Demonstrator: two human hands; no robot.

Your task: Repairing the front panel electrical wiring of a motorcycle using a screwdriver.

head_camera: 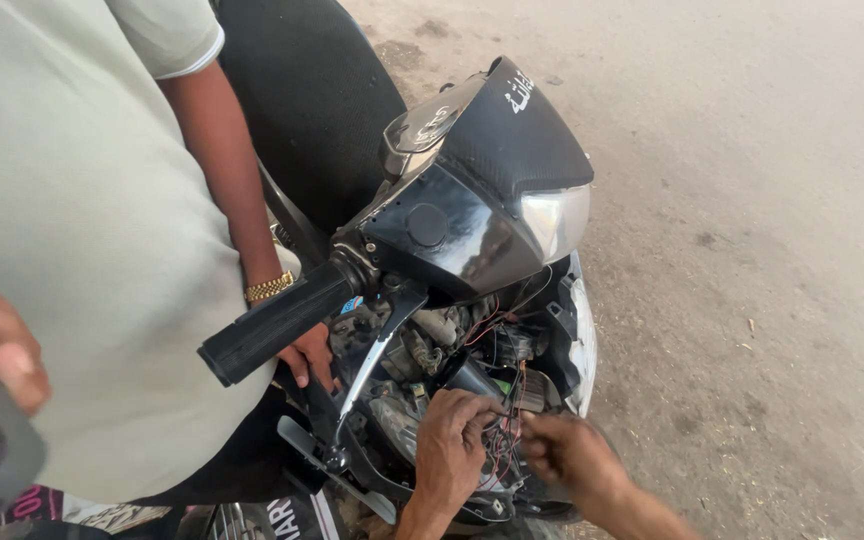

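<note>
Wires (505, 440), thin and red, hang out of the opened front of the scooter (472, 200), low under its headlamp (555, 220), and both of the worker's hands are in among them. His left hand (449, 445) is curled over the bundle with the fingers bent in tight, seemingly pinching a strand at the tips; the right hand (570, 455) comes in from the other side, fingers drawn together close to the same strands, though I cannot tell whether it truly grips one. They work in a cramped gap, hemmed by the white side panel (582, 345) on one edge and the brake lever (377, 355) on the other. Above, the black handlebar grip (272, 325) juts out, and another person in a pale shirt (82, 230) stands against the seat, a gold watch (269, 288) on the wrist. Beyond lies bare, dusty concrete ground (752, 200).
</note>
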